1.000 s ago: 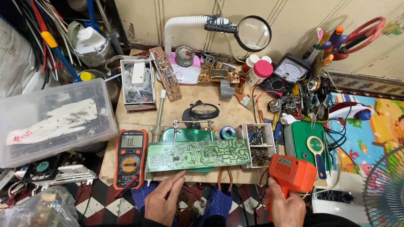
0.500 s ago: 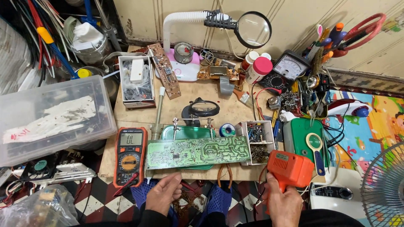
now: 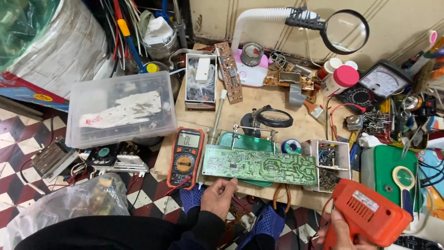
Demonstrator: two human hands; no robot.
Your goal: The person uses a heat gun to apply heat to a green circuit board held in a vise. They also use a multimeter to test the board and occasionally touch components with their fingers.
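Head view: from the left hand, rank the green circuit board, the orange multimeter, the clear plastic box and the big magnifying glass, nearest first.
1. Green circuit board: the left hand touches its near edge.
2. Orange multimeter: just left of the board, up and left of the hand.
3. Clear plastic box: farther up and left.
4. Big magnifying glass: far back right, by the wall.

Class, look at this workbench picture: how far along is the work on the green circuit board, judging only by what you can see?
Done: the long green circuit board lies flat at the wooden bench's front edge, beside the orange multimeter. In hand: the left hand touches the board's near edge; the right hand grips an orange pistol-shaped tool, held clear of the board. Left: the tool has not yet met the board.
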